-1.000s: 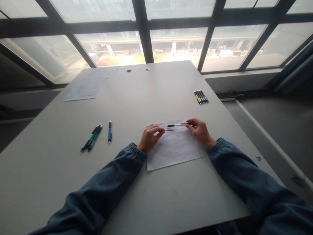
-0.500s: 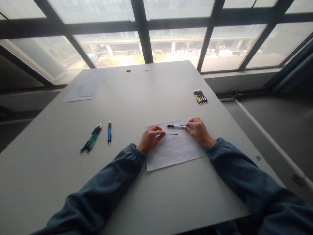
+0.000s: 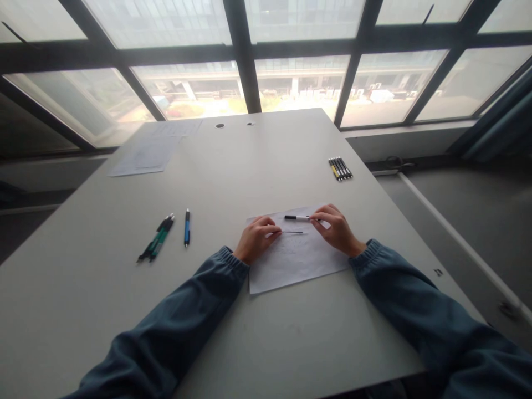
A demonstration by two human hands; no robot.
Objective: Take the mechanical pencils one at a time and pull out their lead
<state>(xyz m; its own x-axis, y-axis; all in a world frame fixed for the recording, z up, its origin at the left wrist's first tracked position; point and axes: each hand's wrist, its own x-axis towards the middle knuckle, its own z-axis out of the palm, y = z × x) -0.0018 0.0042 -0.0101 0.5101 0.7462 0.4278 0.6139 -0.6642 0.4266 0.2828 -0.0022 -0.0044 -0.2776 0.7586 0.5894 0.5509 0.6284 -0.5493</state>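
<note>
My left hand (image 3: 258, 238) is closed in a pinch on a thin dark rod, which looks like a pen refill (image 3: 293, 232) and points right, just above the paper. A pen with a black end and a pale barrel (image 3: 296, 218) lies across the top part of the white sheet of paper (image 3: 286, 271). At that pen's right end, my right hand (image 3: 334, 228) pinches a thin dark rod (image 3: 316, 219), mostly covered by the fingers. Whether those fingers also touch the pen I cannot tell. Faint marks show on the sheet.
To the left lie several green and black pens (image 3: 157, 239) and one blue pen (image 3: 187, 228). A row of several black pens, one with yellow, (image 3: 340, 168) lies near the right edge. Papers (image 3: 143, 152) rest at the far left of the white table (image 3: 124, 321), before the windows.
My right fingertips have shifted slightly left to the pen's end, and less of the rod in them shows. The left hand keeps its pinch. The view has tilted a little.
</note>
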